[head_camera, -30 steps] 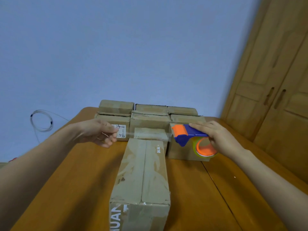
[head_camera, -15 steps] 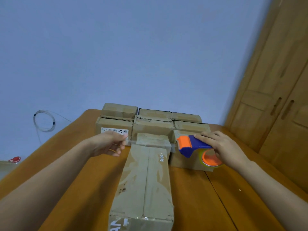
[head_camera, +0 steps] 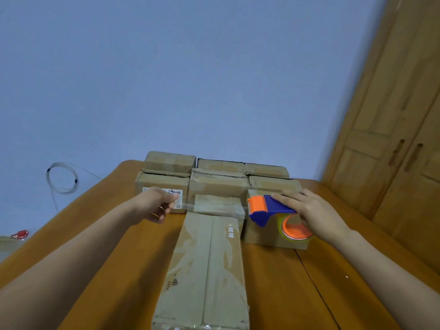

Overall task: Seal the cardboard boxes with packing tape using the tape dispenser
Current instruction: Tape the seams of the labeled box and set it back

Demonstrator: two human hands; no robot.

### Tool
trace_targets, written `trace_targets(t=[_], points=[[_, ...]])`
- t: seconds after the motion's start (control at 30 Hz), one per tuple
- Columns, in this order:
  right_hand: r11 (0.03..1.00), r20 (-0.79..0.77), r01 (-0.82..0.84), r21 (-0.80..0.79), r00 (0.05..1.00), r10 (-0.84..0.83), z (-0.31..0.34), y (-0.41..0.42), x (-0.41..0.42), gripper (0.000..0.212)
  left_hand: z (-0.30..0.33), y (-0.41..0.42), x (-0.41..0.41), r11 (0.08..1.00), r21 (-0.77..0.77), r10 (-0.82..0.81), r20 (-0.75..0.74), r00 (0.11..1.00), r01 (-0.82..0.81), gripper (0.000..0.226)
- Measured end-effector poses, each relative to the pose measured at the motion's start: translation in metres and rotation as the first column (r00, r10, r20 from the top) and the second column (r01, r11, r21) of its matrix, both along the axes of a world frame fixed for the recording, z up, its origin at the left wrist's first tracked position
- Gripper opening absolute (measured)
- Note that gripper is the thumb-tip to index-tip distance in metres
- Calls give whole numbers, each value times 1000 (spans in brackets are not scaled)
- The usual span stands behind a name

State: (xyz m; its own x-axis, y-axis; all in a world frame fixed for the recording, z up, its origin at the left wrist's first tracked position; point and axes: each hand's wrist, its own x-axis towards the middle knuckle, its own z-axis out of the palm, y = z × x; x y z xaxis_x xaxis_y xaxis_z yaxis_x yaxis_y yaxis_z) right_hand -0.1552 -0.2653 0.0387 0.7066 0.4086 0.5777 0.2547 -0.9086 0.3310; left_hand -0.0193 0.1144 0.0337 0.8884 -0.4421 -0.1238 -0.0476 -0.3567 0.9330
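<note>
Stretching a strip of clear packing tape (head_camera: 214, 208) between both hands, the person stands at the near edge of the wooden table (head_camera: 285, 282). The left hand (head_camera: 156, 206) has its fingers curled, pinching the free end of the tape just left of the long cardboard box (head_camera: 207, 265); two thin rings show on its fingers. The right hand (head_camera: 309, 210) grips the blue and orange tape dispenser (head_camera: 266, 208) from above, fingers laid along its blue body and thumb side wrapped round the roll (head_camera: 294, 228) with its orange core. The dispenser hangs just right of the long box's far end, in front of another box (head_camera: 262, 236) that sits beside it.

The tape runs level across the far end of the long box, at about the height of its top face; whether it touches the cardboard yet I cannot tell. That box lies lengthwise down the middle of the table, reaching from the near edge toward the far one, its centre seam closed and old tape marks showing on the flaps.

Along the far edge stand more cardboard boxes (head_camera: 219, 182) in two rows, packed close together; the front left one (head_camera: 162, 186) carries a white label, partly hidden by the left hand. On the blue wall a coil of thin cable (head_camera: 62, 178) hangs, and a wooden wardrobe (head_camera: 392, 139) stands beyond the table's right edge.
</note>
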Motion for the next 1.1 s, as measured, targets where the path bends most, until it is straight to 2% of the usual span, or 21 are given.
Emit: trace_targets(t=[0.2, 0.4, 0.6, 0.73, 0.83, 1.0, 1.1], points=[[996, -34, 8, 94, 999, -5, -22, 2, 3, 81, -18, 4, 0, 1000, -2, -15, -38, 999, 15, 38], [966, -55, 41, 256, 998, -27, -58, 11, -1, 87, -36, 7, -4, 998, -67, -8, -86, 996, 2, 36], [868, -83, 84, 490, 995, -50, -103, 28, -2, 85, -60, 1, -15, 982, -187, -2, -152, 988, -27, 36], [761, -118, 82, 644, 993, -7, -115, 44, -4, 86, -72, -8, -23, 979, -199, 23, -147, 989, -52, 40], [725, -125, 86, 684, 992, 1, -124, 55, -2, 84, -77, -20, -33, 976, -202, 63, -84, 994, -79, 41], [658, -81, 103, 746, 995, -65, -140, 64, -3, 85, -84, -34, -41, 969, -203, 183, 195, 963, -143, 42], [618, -79, 148, 772, 987, -139, -143, 67, -1, 90, -86, -30, -40, 975, -163, 184, 220, 958, -150, 38]])
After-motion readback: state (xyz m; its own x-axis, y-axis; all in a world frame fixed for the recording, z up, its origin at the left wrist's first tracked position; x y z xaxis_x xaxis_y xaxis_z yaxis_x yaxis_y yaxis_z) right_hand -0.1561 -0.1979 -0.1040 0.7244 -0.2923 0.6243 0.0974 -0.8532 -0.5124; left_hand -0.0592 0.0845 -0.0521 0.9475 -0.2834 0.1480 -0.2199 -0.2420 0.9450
